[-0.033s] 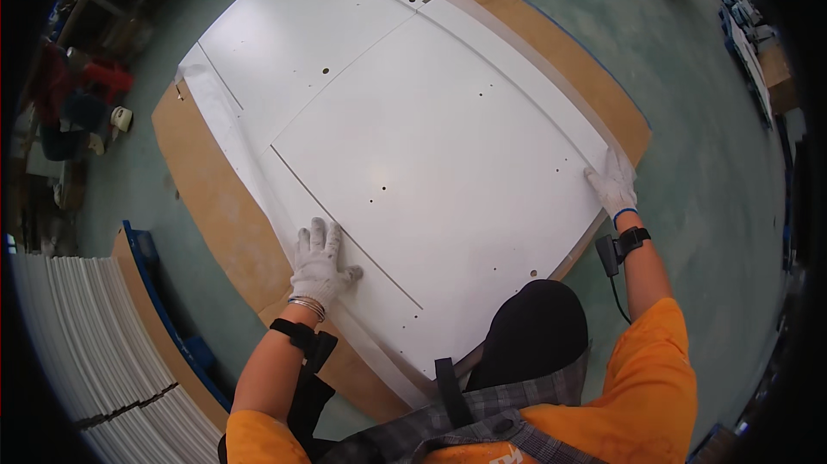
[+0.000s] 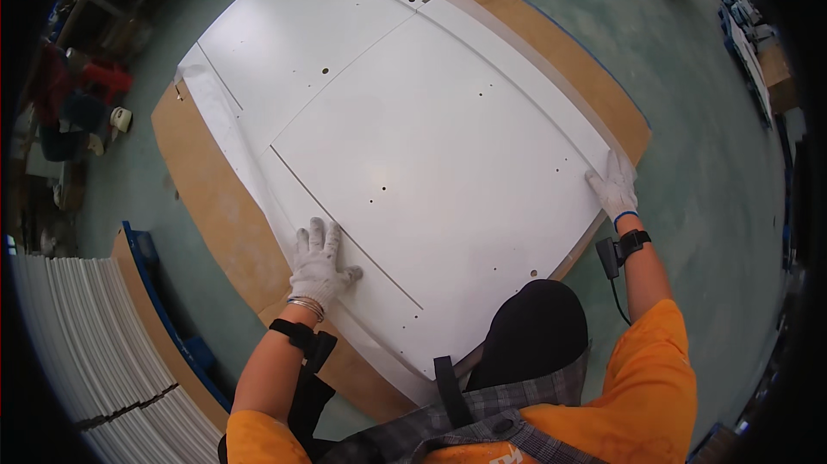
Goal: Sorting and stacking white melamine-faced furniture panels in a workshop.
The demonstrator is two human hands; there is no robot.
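- Floor: you stand at a green workshop floor [image 2: 689,93], with shelving and stored goods around its margins.
- Brown board [image 2: 207,197]: this wide sheet lies under the work and extends past it on the left and right sides.
- Near panel [image 2: 465,171]: the white workpiece lies flat over the brown board, directly in front of you, between your two arms.
- Far panel [image 2: 284,24]: this second white workpiece lies beyond the near panel. The two meet along a thin seam [image 2: 345,78].
- Panel stack [image 2: 95,317]: many thin white pieces are piled at your lower left, apart from the work.
- White sheet [image 2: 204,92]: thin, wrinkled lining shows along the left side of the panels, above the brown board.
- Left grip [image 2: 319,267]: your gloved hand rests palm down on the left margin of the near panel, fingers spread wide, thumb out to the right. It has hold of nothing.
- Right grip [image 2: 613,188]: your gloved hand is at the right edge of the near panel, near its corner. You cannot tell from this view whether the fingers close on the edge or only rest against it.
- Groove [image 2: 382,267]: a narrow dark line runs just beside your left fingertips.
- Small holes [image 2: 384,188]: those visible in the near panel appear unfilled.
- Progress: judge the laying-out of both panels as done, with alignment apparently in hand. No fittings or top cover are visible; any remaining steps cannot be determined here.
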